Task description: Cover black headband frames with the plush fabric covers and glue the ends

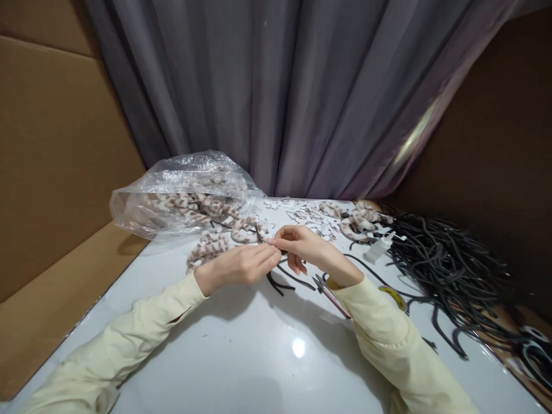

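Note:
My left hand (241,264) and my right hand (302,244) meet over the white table (241,345), fingertips pinched together on a thin black band (282,261) whose end curves down onto the table. Just behind my fingers lies a loose heap of fabric-wrapped bands with a brown and white pattern (215,241). More of them fill a clear plastic bag (181,190) at the back left. Small scissors with pink handles (330,293) lie under my right wrist.
A big tangle of bare black bands (444,264) covers the right side. A small white bottle (379,248) lies beside it, a yellow tape roll (394,296) near my right sleeve. Patterned finished pieces (357,221) and paper scraps sit at the back. Cardboard walls and a grey curtain enclose the table.

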`<state>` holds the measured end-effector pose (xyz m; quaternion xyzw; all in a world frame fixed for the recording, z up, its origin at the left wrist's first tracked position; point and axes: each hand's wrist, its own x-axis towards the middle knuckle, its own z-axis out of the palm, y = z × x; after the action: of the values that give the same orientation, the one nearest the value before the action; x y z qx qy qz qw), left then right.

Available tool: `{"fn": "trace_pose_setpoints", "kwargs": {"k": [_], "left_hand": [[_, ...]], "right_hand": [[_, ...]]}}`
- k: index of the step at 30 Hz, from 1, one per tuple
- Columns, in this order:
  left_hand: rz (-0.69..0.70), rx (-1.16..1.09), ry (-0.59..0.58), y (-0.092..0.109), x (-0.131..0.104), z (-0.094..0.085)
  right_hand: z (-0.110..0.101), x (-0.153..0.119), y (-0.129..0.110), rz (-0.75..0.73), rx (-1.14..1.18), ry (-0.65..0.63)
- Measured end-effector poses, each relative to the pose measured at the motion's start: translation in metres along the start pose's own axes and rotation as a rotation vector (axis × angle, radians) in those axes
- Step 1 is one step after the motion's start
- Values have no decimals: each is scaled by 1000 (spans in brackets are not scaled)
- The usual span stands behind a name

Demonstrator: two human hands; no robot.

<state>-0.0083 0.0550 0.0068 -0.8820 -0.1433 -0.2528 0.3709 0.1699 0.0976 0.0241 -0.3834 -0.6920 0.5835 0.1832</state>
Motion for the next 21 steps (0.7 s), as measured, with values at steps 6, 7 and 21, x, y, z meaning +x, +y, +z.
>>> {"fn": "trace_pose_setpoints", "kwargs": {"k": [6,7,21], "left_hand": [[-137,-243,-96,6,-4,6],[-266,-368,-86,8,-4,6],[-1228,-1762,-240,-7,10,-7]], "right_hand": [[0,1,3,-69,-150,16],[0,1,2,-81,-173,56],[20,0,1,-404,-191,440]]}}
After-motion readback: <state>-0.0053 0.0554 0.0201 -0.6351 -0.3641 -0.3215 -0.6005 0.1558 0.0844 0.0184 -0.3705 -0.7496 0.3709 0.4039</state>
